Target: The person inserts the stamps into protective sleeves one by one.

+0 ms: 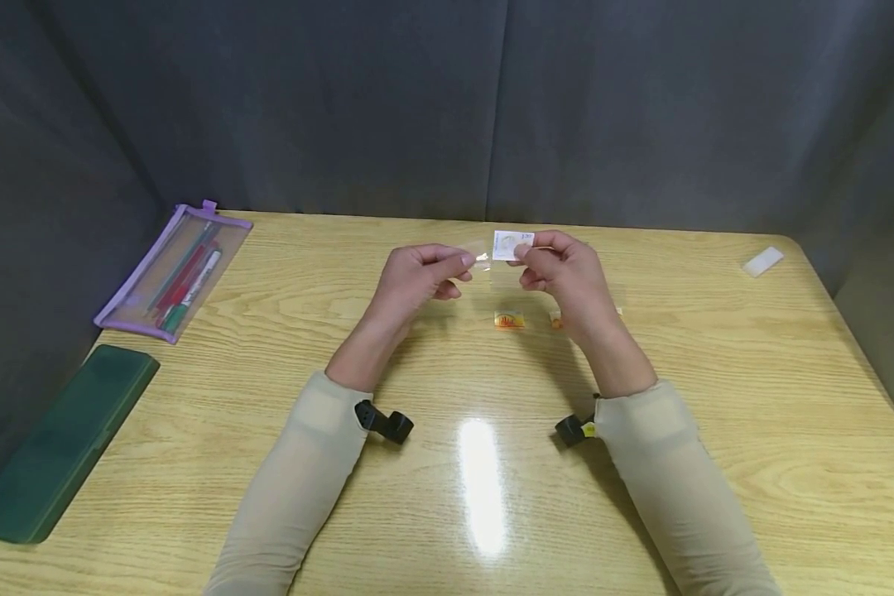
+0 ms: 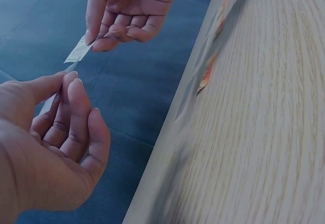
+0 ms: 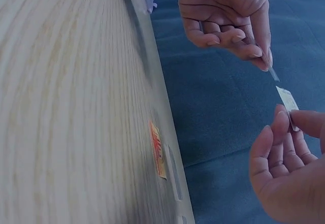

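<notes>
My left hand (image 1: 426, 269) pinches a small piece of clear plastic film, perhaps a little bag (image 1: 481, 253), between thumb and forefinger. Opposite it, my right hand (image 1: 569, 269) holds a small white printed card (image 1: 502, 243) by its right end, thumb in front. Card and film are raised above the table, end to end; in the right wrist view a narrow gap parts the card (image 3: 287, 101) from the film (image 3: 274, 74). Below them lies an orange-and-yellow label (image 1: 509, 320). A second orange piece (image 1: 555, 319) is partly hidden behind my right wrist.
On the left are a purple-edged mesh pouch (image 1: 137, 302) with pens inside and a dark green case (image 1: 63, 443). A white block (image 1: 763, 261) lies at the far right of the wooden table (image 1: 231, 430). Dark curtains (image 1: 328, 108) stand behind it.
</notes>
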Tool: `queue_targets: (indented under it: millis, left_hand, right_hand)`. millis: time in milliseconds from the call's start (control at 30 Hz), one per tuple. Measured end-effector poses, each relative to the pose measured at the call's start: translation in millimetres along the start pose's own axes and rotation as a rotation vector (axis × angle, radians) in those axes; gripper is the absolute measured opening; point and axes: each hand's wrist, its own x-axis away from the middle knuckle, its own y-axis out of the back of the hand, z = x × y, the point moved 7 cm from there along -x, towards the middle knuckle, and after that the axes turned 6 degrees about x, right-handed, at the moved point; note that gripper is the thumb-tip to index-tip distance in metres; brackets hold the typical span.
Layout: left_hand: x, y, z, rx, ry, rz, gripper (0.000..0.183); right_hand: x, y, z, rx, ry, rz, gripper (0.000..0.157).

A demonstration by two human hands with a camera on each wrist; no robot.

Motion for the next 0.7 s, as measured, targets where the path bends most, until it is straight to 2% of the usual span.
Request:
queue_targets:
  millis: [467,700]
  left_hand:
    - [0.3,0.7,-0.3,-0.030,0.000,-0.016,0.025]
    - [0.0,-0.2,0.7,-0.014,0.002,-0.021,0.025]
  right_hand:
    - [2.9,-7.2,1.7,-0.009,0.009,0.012,0.011]
    - [2.1,-4.9,2.2,-0.064,0.020,-0.010,0.008]
